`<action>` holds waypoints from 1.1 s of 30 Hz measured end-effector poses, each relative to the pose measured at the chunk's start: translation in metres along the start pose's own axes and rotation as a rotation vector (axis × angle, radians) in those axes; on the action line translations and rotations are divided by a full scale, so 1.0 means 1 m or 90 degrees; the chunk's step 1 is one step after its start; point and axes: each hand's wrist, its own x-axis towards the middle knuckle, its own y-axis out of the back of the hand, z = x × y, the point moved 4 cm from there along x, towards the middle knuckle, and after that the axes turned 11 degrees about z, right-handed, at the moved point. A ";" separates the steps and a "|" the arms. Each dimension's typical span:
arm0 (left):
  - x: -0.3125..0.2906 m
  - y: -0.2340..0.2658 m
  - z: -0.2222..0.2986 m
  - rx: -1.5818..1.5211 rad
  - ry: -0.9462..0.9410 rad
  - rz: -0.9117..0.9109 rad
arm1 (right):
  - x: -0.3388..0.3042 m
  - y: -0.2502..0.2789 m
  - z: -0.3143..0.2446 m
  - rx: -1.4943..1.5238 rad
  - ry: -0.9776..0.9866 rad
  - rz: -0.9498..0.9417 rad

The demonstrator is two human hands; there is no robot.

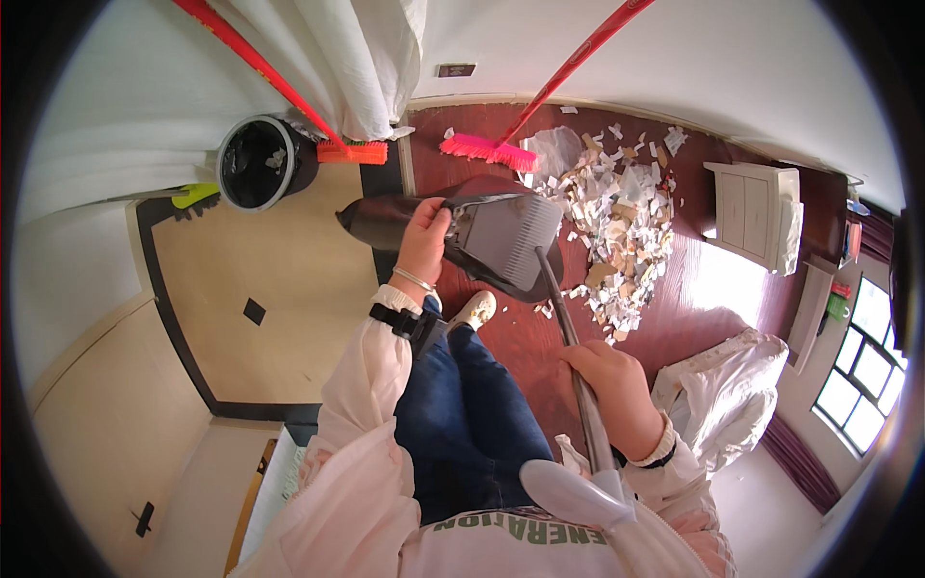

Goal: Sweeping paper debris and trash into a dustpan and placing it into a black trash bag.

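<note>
A grey dustpan (503,236) with a toothed edge lies over a black plastic bag (378,223), with dark plastic showing round its sides. My left hand (424,246) is closed on the bag's edge beside the dustpan's left side. My right hand (612,393) is wrapped round the dustpan's long metal handle (586,409), whose pale grey end comes close to my chest. A spread of torn paper scraps (621,231) covers the dark red floor just right of the dustpan. Whether scraps are in the bag is hidden.
A pink-bristled broom (489,150) leans on the far wall by the scraps. Left of it are an orange broom (354,152) and a black-lined bin (258,164). A white cabinet (756,214) stands right; a pale draped cover (723,390) lies nearer. My shoe (475,310) is below the bag.
</note>
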 end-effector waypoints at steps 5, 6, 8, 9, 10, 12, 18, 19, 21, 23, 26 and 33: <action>0.038 0.080 0.014 0.556 -0.214 0.234 | 0.025 -0.012 0.002 0.008 -0.014 0.050; 0.045 0.096 0.012 0.587 -0.214 0.269 | 0.037 -0.021 0.004 0.027 -0.001 0.057; 0.056 0.103 0.010 0.631 -0.223 0.280 | 0.063 -0.030 0.002 0.017 0.024 0.098; 0.060 0.112 0.012 0.681 -0.237 0.303 | 0.074 -0.037 0.001 0.017 0.057 0.135; 0.067 0.097 0.005 0.688 -0.184 0.278 | 0.075 -0.050 0.031 0.055 -0.029 0.168; 0.066 0.088 0.012 0.775 -0.365 0.292 | 0.082 -0.069 0.054 0.129 -0.187 0.168; 0.046 0.033 -0.023 0.973 -0.558 -0.220 | 0.080 -0.067 0.050 0.193 -0.255 0.106; 0.048 0.034 -0.038 1.090 -0.443 -0.311 | 0.077 -0.066 0.049 0.178 -0.256 0.080; 0.058 0.041 -0.055 1.199 -0.319 -0.403 | 0.071 -0.064 0.051 0.178 -0.215 0.101; 0.079 0.071 -0.062 1.300 -0.266 -0.321 | 0.074 -0.061 0.049 0.184 -0.170 0.119; 0.102 0.095 -0.072 1.376 -0.182 -0.348 | 0.075 -0.060 0.055 0.192 -0.163 0.115; 0.101 0.134 -0.083 1.465 -0.145 -0.370 | 0.088 -0.077 0.072 0.257 -0.304 0.271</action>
